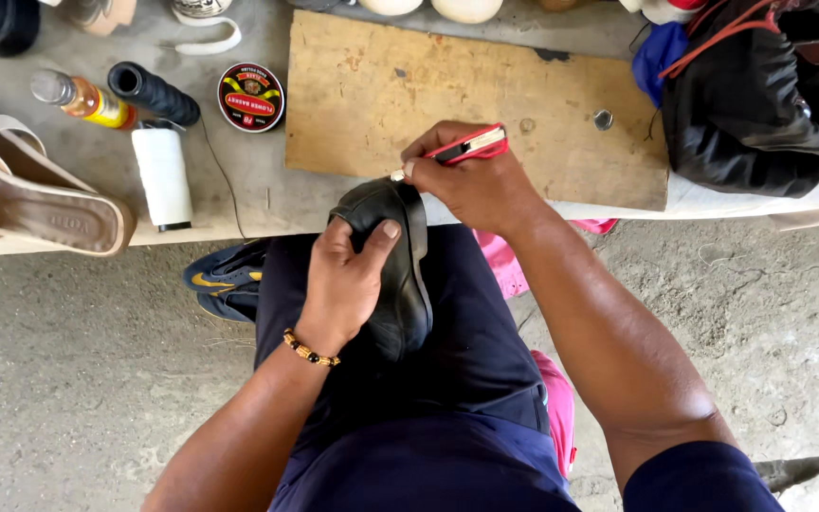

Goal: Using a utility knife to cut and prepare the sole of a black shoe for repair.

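Here my left hand (348, 275) is clamped on the black shoe (395, 265) on my lap, my right hand (471, 180) just above grips the red cutter (468, 145) at its edge, trimming seemingly unfinished.

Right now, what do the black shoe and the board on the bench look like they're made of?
The black shoe looks like smooth leather or a leather-like material, with a soft sheen on its curved upper. The board looks like bare plywood or pressed wood: tan, matt, scuffed and stained.
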